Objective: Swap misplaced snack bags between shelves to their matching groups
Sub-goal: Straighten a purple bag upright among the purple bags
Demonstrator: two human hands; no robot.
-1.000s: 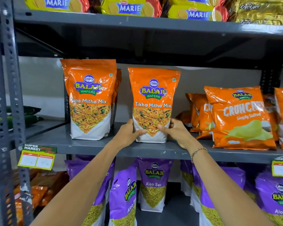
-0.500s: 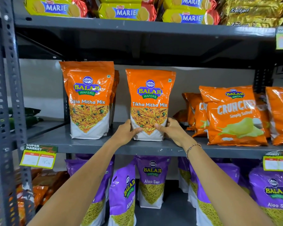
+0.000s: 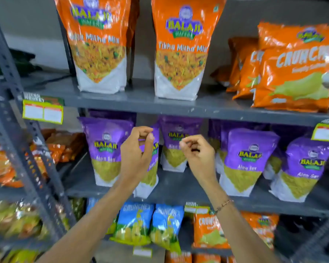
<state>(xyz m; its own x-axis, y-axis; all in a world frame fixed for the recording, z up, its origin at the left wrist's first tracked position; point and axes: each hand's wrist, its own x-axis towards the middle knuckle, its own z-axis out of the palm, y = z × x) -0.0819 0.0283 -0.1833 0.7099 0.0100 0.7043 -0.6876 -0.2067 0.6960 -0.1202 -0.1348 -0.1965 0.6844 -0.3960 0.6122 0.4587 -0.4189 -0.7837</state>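
Your left hand [image 3: 136,152] pinches the top of a purple Aloo Sev bag [image 3: 150,168] standing upright near the middle shelf's [image 3: 179,188] front edge; your right hand [image 3: 198,154], fingers curled and empty, hovers just beside it, to its right.

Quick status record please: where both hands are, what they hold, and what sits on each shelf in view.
left hand: fingers curled, in front of a purple Aloo Sev bag; contact unclear
right hand: fingers curled, nothing visibly held
upper shelf: two orange Tikha Mitha Mix bags upright, orange Crunchex bags at right
middle shelf: purple Aloo Sev bags
lower shelf: blue Crunchex bags, an orange Crunchex bag beside them
image: motion-blurred
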